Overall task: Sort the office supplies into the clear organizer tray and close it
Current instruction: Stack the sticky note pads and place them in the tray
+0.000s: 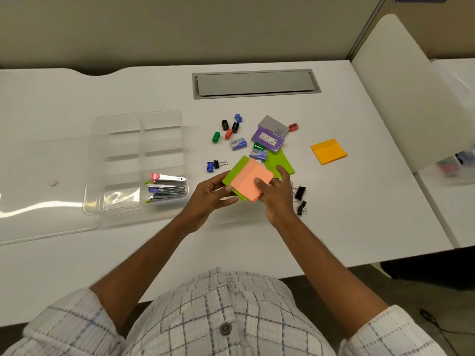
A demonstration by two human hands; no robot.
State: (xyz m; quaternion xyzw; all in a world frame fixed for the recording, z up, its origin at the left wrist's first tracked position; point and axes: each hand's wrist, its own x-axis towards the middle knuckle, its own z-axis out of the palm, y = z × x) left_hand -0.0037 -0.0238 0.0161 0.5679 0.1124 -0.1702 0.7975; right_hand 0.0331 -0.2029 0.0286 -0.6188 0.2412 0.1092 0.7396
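Both hands hold a stack of sticky notes just above the table: a pink pad (250, 179) on top of a green pad (233, 176). My left hand (212, 195) grips the stack's left edge, my right hand (276, 195) its right edge. The clear organizer tray (136, 140) stands open to the left, with several staplers (167, 187) in its near right compartment. Its clear lid (46, 188) lies flat further left. Another green pad (279, 160) and an orange pad (328, 151) lie on the table.
Loose on the table beyond my hands lie several coloured pencil sharpeners (227, 128), staple boxes (268, 137), and black binder clips (300, 199). A grey cable hatch (255, 83) is set in the desk at the back. A white divider (411, 98) stands on the right.
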